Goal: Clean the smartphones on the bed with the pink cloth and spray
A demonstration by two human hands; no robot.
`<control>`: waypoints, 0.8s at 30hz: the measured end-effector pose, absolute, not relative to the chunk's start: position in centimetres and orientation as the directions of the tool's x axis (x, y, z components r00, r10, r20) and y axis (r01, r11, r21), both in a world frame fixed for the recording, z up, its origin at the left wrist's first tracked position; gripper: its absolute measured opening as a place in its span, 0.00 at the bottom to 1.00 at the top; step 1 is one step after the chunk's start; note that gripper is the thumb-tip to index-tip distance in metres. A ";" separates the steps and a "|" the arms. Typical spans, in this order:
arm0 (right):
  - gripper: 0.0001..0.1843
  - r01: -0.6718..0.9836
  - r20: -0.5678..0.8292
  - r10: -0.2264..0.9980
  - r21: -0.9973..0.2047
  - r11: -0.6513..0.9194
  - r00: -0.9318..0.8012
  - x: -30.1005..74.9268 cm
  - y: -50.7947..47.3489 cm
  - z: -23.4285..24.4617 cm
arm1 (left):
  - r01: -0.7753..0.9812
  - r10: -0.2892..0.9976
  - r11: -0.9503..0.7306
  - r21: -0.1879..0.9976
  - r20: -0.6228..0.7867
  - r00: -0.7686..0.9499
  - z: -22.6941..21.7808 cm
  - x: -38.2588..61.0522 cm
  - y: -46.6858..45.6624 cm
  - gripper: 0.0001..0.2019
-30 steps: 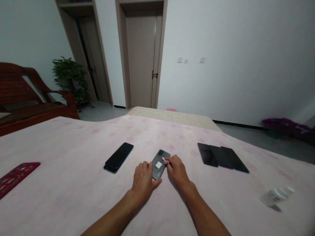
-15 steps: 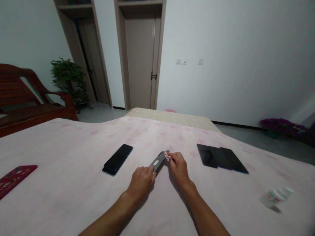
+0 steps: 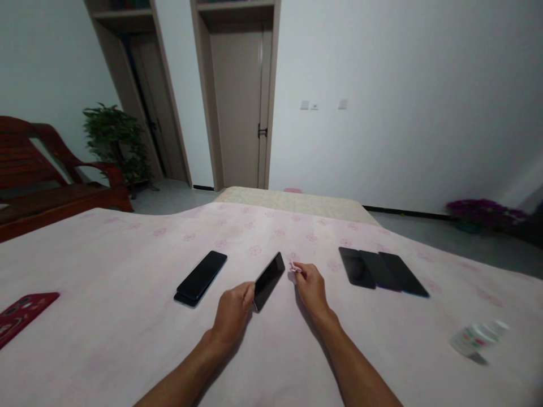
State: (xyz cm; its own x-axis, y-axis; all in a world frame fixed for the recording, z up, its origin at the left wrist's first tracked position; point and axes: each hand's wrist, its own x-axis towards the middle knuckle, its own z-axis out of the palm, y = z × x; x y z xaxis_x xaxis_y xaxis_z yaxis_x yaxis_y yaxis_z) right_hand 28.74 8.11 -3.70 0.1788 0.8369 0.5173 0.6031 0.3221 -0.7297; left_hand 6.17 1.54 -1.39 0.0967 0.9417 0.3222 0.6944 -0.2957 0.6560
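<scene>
My left hand grips the near left edge of a phone, which is tilted up with its dark glossy side facing right. Just right of the phone, apart from it, my right hand pinches a small crumpled pink cloth. Left of my hands, two dark phones lie stacked, the upper phone slightly offset on the lower one. To the right lie three dark flat phones side by side and partly overlapping: a left phone, a middle phone and a right phone.
A pink flowered sheet covers the surface. A red phone case lies at the left edge, and a white bottle lies on its side at the right. Beyond are a wooden bench, a potted plant and a door.
My left hand has turned the phone, so its dark glossy side now shows instead of the silvery one. The pink cloth in my right hand has come away from the phone.
</scene>
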 end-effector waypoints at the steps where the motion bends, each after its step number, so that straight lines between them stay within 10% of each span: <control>1: 0.17 0.601 0.515 0.837 -0.733 0.319 0.184 28.8 8.1 -3.8 | 0.630 0.963 -0.238 0.739 0.266 0.052 -1.4 6.3 1.6 0.23; 10: 0.15 0.696 0.487 0.869 -0.593 0.405 -0.091 28.0 6.8 -3.3 | 0.334 0.992 -0.089 0.938 0.055 0.110 -2.4 7.3 1.5 0.21; 24: 0.15 0.693 0.317 0.913 -0.597 0.404 -0.258 28.5 5.1 -1.5 | 0.865 0.974 -0.226 0.447 0.098 0.204 -0.8 10.0 -1.5 0.32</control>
